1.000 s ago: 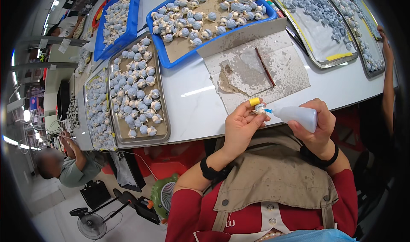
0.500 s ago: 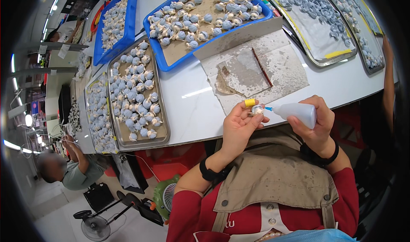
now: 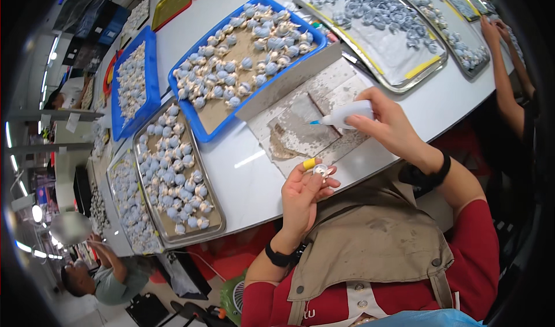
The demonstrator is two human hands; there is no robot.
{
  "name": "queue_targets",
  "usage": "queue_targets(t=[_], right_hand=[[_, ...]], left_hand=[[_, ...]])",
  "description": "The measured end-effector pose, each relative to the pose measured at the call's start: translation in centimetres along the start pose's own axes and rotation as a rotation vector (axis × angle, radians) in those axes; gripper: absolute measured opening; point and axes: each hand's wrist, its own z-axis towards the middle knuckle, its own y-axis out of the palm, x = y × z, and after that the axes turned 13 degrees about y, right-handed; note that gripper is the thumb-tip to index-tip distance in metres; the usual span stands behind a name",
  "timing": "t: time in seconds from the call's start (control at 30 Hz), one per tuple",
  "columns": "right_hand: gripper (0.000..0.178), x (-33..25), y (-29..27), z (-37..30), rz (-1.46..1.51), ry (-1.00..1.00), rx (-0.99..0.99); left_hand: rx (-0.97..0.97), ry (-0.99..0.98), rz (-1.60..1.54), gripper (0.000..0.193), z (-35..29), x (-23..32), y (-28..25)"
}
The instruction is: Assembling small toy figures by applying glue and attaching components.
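Note:
Between the thumb and fingers of my left hand (image 3: 302,200) is a small white-and-cream figurine part (image 3: 321,170), held above the table's front edge. A yellow finger cot (image 3: 309,163) covers the tip of one finger on that hand. My right hand (image 3: 388,122) grips a white squeeze bottle (image 3: 350,114) with a thin blue nozzle tip. The bottle lies nearly level, its nozzle pointing left over a stained cardboard sheet (image 3: 358,84), apart from the piece. A dark brown stick (image 3: 325,114) rests on the cardboard, partly hidden by the bottle.
A blue tray (image 3: 209,135) of blue-and-cream figurines stands beyond the cardboard. Left of it are a metal tray (image 3: 217,227) of similar pieces and another blue tray (image 3: 151,67). Metal trays (image 3: 399,85) with blue parts lie at right. Co-workers (image 3: 113,278) sit left and right.
My right hand has carried the bottle away from the piece, up and left over the cardboard. My left hand, still holding the piece, sits lower and further left in view; the view has shifted too.

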Motion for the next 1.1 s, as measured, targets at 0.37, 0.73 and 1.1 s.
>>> queue_targets(t=[0.37,0.73,1.1], right_hand=[[0.025,0.8,-16.8,9.7,-1.171,-0.519,0.467],[0.022,-0.6,-6.3,0.6,-0.007,-0.154,-0.14],[0.035,2.1,3.7,-3.4,-0.15,-0.576,-0.106]], left_hand=[[-0.066,0.01,-0.001,0.032,-0.1,0.0,0.3],[-0.049,0.038,0.07,0.043,0.6,-1.3,1.3],[-0.065,0.001,-0.104,0.04,0.3,-1.5,1.2]])
